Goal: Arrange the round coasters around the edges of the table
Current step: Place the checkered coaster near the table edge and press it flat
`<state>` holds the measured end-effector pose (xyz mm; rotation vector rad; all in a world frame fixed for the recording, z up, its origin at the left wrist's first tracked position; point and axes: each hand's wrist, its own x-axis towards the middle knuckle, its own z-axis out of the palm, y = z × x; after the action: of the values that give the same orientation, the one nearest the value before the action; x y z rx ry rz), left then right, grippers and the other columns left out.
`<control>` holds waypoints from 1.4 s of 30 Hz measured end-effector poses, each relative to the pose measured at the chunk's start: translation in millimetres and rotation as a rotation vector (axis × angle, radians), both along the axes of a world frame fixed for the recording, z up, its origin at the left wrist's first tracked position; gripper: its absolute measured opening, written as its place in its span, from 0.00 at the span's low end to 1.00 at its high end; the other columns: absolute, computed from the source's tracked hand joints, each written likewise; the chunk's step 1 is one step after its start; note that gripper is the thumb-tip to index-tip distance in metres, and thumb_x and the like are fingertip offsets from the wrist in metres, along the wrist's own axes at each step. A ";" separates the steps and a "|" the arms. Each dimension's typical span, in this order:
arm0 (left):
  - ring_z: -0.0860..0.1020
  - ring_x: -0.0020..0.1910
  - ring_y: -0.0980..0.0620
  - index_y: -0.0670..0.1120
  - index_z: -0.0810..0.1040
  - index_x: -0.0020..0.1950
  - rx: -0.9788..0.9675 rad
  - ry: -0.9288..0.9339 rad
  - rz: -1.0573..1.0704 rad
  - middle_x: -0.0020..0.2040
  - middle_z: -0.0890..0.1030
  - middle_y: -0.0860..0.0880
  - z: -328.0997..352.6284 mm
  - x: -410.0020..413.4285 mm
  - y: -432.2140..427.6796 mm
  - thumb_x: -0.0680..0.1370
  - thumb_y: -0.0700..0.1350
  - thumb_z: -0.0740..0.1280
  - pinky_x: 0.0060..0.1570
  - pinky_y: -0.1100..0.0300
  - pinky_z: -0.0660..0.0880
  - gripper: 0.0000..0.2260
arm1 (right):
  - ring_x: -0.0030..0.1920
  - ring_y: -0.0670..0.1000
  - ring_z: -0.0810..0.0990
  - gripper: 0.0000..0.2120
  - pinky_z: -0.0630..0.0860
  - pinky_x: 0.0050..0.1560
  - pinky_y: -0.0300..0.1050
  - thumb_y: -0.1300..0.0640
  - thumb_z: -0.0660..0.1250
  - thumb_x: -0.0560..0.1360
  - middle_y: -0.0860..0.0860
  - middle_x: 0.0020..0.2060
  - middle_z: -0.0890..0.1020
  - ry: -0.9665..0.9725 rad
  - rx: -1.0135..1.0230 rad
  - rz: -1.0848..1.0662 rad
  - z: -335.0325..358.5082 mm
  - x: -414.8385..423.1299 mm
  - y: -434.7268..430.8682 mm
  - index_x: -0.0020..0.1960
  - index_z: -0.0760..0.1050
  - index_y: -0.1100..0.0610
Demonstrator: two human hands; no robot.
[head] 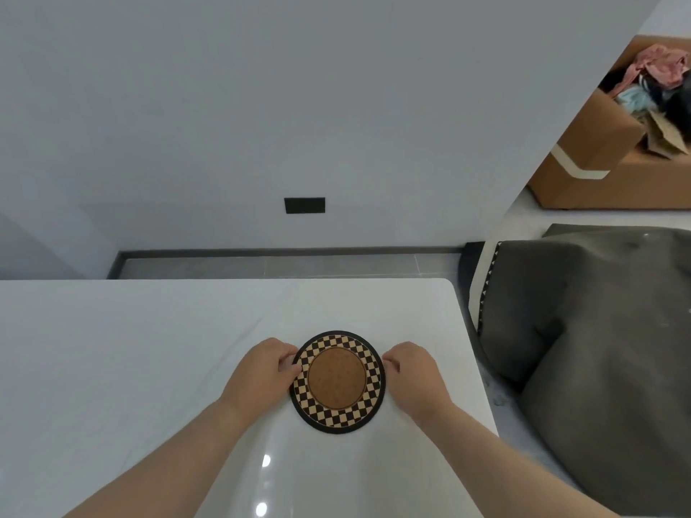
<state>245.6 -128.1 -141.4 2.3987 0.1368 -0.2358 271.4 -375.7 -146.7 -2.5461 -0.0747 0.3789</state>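
So you've got one round coaster [338, 382] lying flat on the white surface [149, 349], toward the right side and not far from the rounded far-right corner. It has a plain cork-brown centre, a checkered tan-and-dark ring around that, and a thin black rim.

Your left hand [260, 372] is on the coaster's left edge, fingers curled in and pinching the rim, so that grip is clenched on the coaster. Your right hand [413, 372] mirrors it on the right edge, fingertips touching the rim, though I honestly can't tell if it's really gripping or just resting against it. Both forearms come in from the bottom of the view.

Off the right edge of the surface there's a dark grey cushion [598, 349], looks like part of a sofa. Further back on the right sits an open cardboard box [590, 151] stuffed with crumpled clothes. A small black plate [304, 205] is on the wall straight ahead.
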 end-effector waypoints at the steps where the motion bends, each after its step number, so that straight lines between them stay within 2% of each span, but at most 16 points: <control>1: 0.72 0.64 0.51 0.51 0.78 0.62 0.062 -0.034 -0.059 0.63 0.77 0.53 -3.1 -6.1 2.1 0.74 0.51 0.71 0.67 0.56 0.68 0.17 | 0.64 0.54 0.74 0.14 0.69 0.67 0.44 0.56 0.59 0.79 0.52 0.60 0.80 -0.037 -0.024 0.052 -3.1 -5.2 -4.0 0.56 0.81 0.59; 2: 0.62 0.73 0.52 0.51 0.69 0.72 0.126 -0.022 -0.124 0.73 0.66 0.55 -8.2 -13.0 5.7 0.72 0.58 0.70 0.73 0.56 0.58 0.30 | 0.72 0.53 0.66 0.19 0.59 0.73 0.44 0.51 0.60 0.79 0.50 0.69 0.73 -0.048 -0.054 0.107 -5.8 -10.9 -9.0 0.66 0.75 0.57; 3: 0.50 0.77 0.54 0.51 0.56 0.77 0.202 0.005 -0.183 0.76 0.53 0.56 -14.4 -19.7 9.8 0.70 0.64 0.68 0.76 0.57 0.48 0.41 | 0.76 0.51 0.58 0.28 0.49 0.76 0.43 0.44 0.60 0.77 0.49 0.74 0.64 -0.058 -0.102 0.181 -11.7 -16.3 -14.9 0.73 0.66 0.55; 4: 0.41 0.77 0.55 0.50 0.46 0.78 0.282 0.018 -0.239 0.77 0.43 0.56 -21.5 -25.8 13.5 0.67 0.70 0.65 0.75 0.58 0.41 0.48 | 0.78 0.51 0.50 0.36 0.42 0.77 0.43 0.37 0.59 0.75 0.48 0.77 0.56 -0.069 -0.168 0.271 -16.6 -21.3 -19.9 0.77 0.58 0.55; 5: 0.36 0.76 0.56 0.49 0.41 0.77 0.346 0.010 -0.280 0.76 0.39 0.54 -27.8 -31.5 16.3 0.65 0.73 0.62 0.75 0.58 0.37 0.52 | 0.78 0.50 0.43 0.43 0.37 0.76 0.44 0.32 0.57 0.72 0.48 0.78 0.49 -0.083 -0.234 0.351 -22.3 -25.4 -23.4 0.78 0.51 0.55; 6: 0.35 0.76 0.56 0.48 0.41 0.77 0.403 -0.018 -0.302 0.77 0.39 0.52 -35.0 -35.9 18.8 0.63 0.76 0.61 0.74 0.57 0.36 0.54 | 0.78 0.50 0.39 0.47 0.34 0.75 0.45 0.28 0.56 0.70 0.48 0.78 0.45 -0.101 -0.278 0.405 -26.1 -28.3 -26.1 0.79 0.47 0.55; 8: 0.38 0.76 0.56 0.46 0.46 0.78 0.481 -0.069 -0.333 0.79 0.45 0.49 -42.8 -38.8 20.9 0.62 0.78 0.59 0.73 0.54 0.38 0.56 | 0.77 0.50 0.37 0.51 0.34 0.74 0.47 0.25 0.55 0.68 0.50 0.78 0.44 -0.138 -0.319 0.423 -33.1 -29.9 -28.1 0.79 0.46 0.56; 10: 0.38 0.76 0.56 0.46 0.47 0.78 0.484 -0.086 -0.338 0.79 0.46 0.49 -40.8 -36.5 20.2 0.62 0.78 0.58 0.73 0.53 0.39 0.56 | 0.78 0.51 0.43 0.51 0.37 0.74 0.48 0.25 0.56 0.67 0.53 0.79 0.51 -0.192 -0.334 0.416 -35.0 -28.3 -28.7 0.78 0.51 0.57; 12: 0.35 0.76 0.56 0.49 0.43 0.78 0.469 -0.071 -0.347 0.78 0.40 0.51 -38.5 -36.5 19.2 0.63 0.77 0.58 0.74 0.53 0.36 0.54 | 0.78 0.52 0.46 0.50 0.39 0.74 0.49 0.24 0.55 0.67 0.54 0.78 0.54 -0.207 -0.338 0.416 -36.2 -27.4 -28.7 0.78 0.53 0.56; 22: 0.42 0.77 0.56 0.52 0.50 0.78 0.466 -0.126 -0.308 0.79 0.48 0.50 -41.5 -34.8 20.6 0.68 0.73 0.57 0.74 0.54 0.39 0.45 | 0.78 0.50 0.44 0.48 0.39 0.75 0.48 0.22 0.51 0.67 0.50 0.79 0.51 -0.166 -0.314 0.380 -33.3 -25.9 -27.2 0.78 0.51 0.49; 26: 0.40 0.76 0.58 0.52 0.47 0.79 0.473 -0.132 -0.306 0.79 0.46 0.52 -42.7 -36.1 19.9 0.70 0.72 0.54 0.74 0.54 0.39 0.43 | 0.78 0.48 0.42 0.47 0.37 0.76 0.46 0.23 0.51 0.67 0.48 0.79 0.49 -0.140 -0.319 0.356 -33.4 -25.1 -27.6 0.78 0.48 0.48; 31: 0.42 0.76 0.58 0.51 0.49 0.79 0.468 -0.150 -0.311 0.79 0.47 0.52 -44.2 -37.4 20.9 0.73 0.70 0.53 0.74 0.54 0.40 0.40 | 0.78 0.46 0.42 0.50 0.34 0.75 0.43 0.20 0.43 0.63 0.46 0.79 0.48 -0.114 -0.303 0.338 -31.9 -22.3 -27.7 0.78 0.48 0.45; 35: 0.48 0.77 0.57 0.49 0.54 0.78 0.488 -0.189 -0.302 0.79 0.55 0.49 -46.9 -37.5 22.3 0.76 0.64 0.53 0.74 0.56 0.41 0.34 | 0.78 0.47 0.43 0.48 0.35 0.75 0.44 0.20 0.42 0.63 0.46 0.79 0.49 -0.116 -0.299 0.323 -31.4 -22.1 -26.5 0.78 0.49 0.43; 39: 0.49 0.76 0.57 0.48 0.55 0.78 0.498 -0.201 -0.295 0.78 0.57 0.49 -50.0 -37.0 23.0 0.78 0.63 0.50 0.74 0.57 0.41 0.31 | 0.78 0.48 0.43 0.46 0.37 0.76 0.45 0.21 0.43 0.66 0.46 0.79 0.49 -0.124 -0.310 0.319 -31.1 -23.9 -24.9 0.78 0.48 0.44; 42: 0.47 0.76 0.58 0.48 0.54 0.78 0.489 -0.193 -0.299 0.78 0.55 0.50 -51.4 -36.1 23.5 0.78 0.64 0.48 0.74 0.57 0.40 0.32 | 0.78 0.48 0.48 0.45 0.41 0.77 0.45 0.24 0.50 0.70 0.47 0.78 0.54 -0.160 -0.297 0.288 -33.2 -25.4 -24.3 0.78 0.50 0.49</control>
<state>209.5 -104.6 -192.8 2.9100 -0.2882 -0.1133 246.1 -399.9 -179.8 -2.8636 -0.4825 0.3135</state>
